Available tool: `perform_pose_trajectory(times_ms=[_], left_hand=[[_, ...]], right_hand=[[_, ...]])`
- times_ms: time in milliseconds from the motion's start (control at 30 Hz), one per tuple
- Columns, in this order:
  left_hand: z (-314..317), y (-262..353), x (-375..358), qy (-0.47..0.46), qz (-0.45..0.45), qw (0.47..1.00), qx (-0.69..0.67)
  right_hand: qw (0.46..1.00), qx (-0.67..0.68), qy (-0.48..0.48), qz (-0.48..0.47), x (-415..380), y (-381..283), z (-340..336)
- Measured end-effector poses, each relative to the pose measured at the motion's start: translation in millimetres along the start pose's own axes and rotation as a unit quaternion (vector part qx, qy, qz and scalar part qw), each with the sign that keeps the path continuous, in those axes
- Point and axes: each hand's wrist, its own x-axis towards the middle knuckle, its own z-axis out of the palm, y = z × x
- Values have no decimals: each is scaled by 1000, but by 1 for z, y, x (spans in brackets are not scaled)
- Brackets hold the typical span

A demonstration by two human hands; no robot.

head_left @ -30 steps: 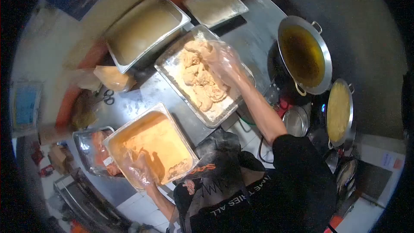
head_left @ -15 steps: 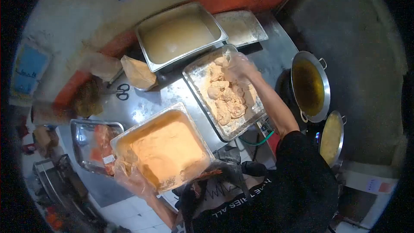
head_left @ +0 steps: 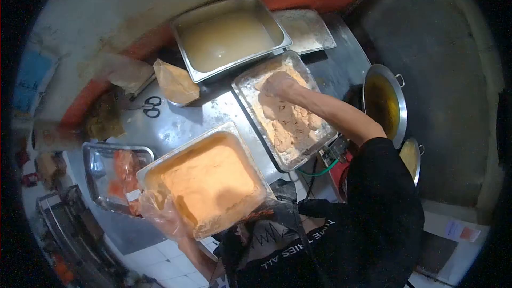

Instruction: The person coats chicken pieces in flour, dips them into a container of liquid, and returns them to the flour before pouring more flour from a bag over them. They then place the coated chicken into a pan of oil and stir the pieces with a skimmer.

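Note:
A square container (head_left: 253, 157) of orange-tinted flour stands at the table's front edge. My left hand (head_left: 162, 214), in a clear plastic glove, is closed on its left front rim. Beyond it to the right, a metal tray (head_left: 290, 165) holds several flour-coated pieces (head_left: 285, 128) that look like chicken. My right hand (head_left: 278, 84) reaches down into the upper part of that tray, touching the coated pieces. Its fingers are hidden, so what it holds does not show.
A deep steel pan (head_left: 229, 42) of cloudy liquid is behind, beside a floury flat tray (head_left: 306, 29). Scissors (head_left: 151, 108) and a paper bag (head_left: 178, 82) lie left. A clear tray (head_left: 98, 173) holds an orange package (head_left: 127, 173). Oil woks (head_left: 381, 101) stand right.
My right hand has moved left and down from the tray's far right edge onto the coated pieces. My left hand stays on the flour container's rim. The view has shifted slightly.

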Motion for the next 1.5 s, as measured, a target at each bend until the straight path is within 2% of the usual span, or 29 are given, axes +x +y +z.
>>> perform_pose_trajectory(times_ms=[33,167,233,267,300,333,400,433,500,567,633,667,700,767,833,867,900,967,1033,1067,1100,1167,1200,1233,1300,1333,1400,1467,1500], left_hand=[[0,-9,1,22,26,999,-29],[-2,-42,0,-16,-27,994,-101],[13,-66,-8,17,-45,963,-264],[13,-64,-6,23,-50,963,-265],[9,-61,-4,-9,-49,962,-267],[6,-60,-4,-43,-47,961,-268],[5,-57,-6,-44,-86,951,-292],[6,-53,-6,-49,-120,939,-319],[7,-18,6,-19,-116,934,-338],[7,-8,12,2,-107,931,-350],[17,-10,16,-7,-100,936,-336],[19,-6,19,-6,-98,936,-338],[21,-1,22,-14,-105,940,-324],[29,1,25,-14,-113,943,-313],[41,-4,27,-35,-90,930,-356],[43,0,30,-38,-96,922,-374],[43,3,32,-33,-97,922,-374],[43,7,34,-13,1,948,-319],[47,-4,29,-39,-6,950,-310],[50,4,32,-37,-34,950,-308],[52,8,36,-36,-61,949,-307],[56,9,41,-40,-88,927,-364],[58,10,43,-44,-115,900,-419],[53,8,36,-39,-106,893,-435],[33,25,44,-71,-137,935,-320],[36,20,43,-71,-141,934,-319],[46,7,38,-45,-70,952,-294],[42,13,38,-48,-84,948,-305],[40,16,39,-55,-99,943,-312]], right_hand=[[993,-107,-48,-28,6,-8,-2],[988,-128,-90,-20,5,-5,-12],[996,65,58,-4,-8,20,-13],[997,58,59,-10,-11,43,-4],[953,274,123,32,-9,68,16],[858,476,179,74,-5,79,26],[891,361,235,145,-52,49,-25],[891,361,233,145,-64,48,-30],[824,431,339,142,-77,62,-45],[673,642,366,-36,-71,76,-81],[732,530,428,-26,-68,84,-132],[792,432,430,41,-64,83,-153],[793,430,431,39,-50,83,-162],[785,534,312,43,-16,82,-182],[856,389,337,47,38,86,-173],[760,583,288,-6,60,80,-168],[710,665,231,2,76,72,-166],[888,360,281,-45,137,74,-131],[912,37,408,-2,169,70,-79],[904,49,423,-43,204,77,-47],[905,53,420,-46,203,61,-56],[979,49,197,14,178,17,-87],[968,183,174,18,184,20,-82],[968,168,184,26,161,10,-93],[971,123,205,21,142,-1,-116],[972,122,202,19,143,8,-121],[918,339,205,26,142,38,-131],[882,379,281,-6,97,25,-165],[859,364,354,-72,86,27,-171]])
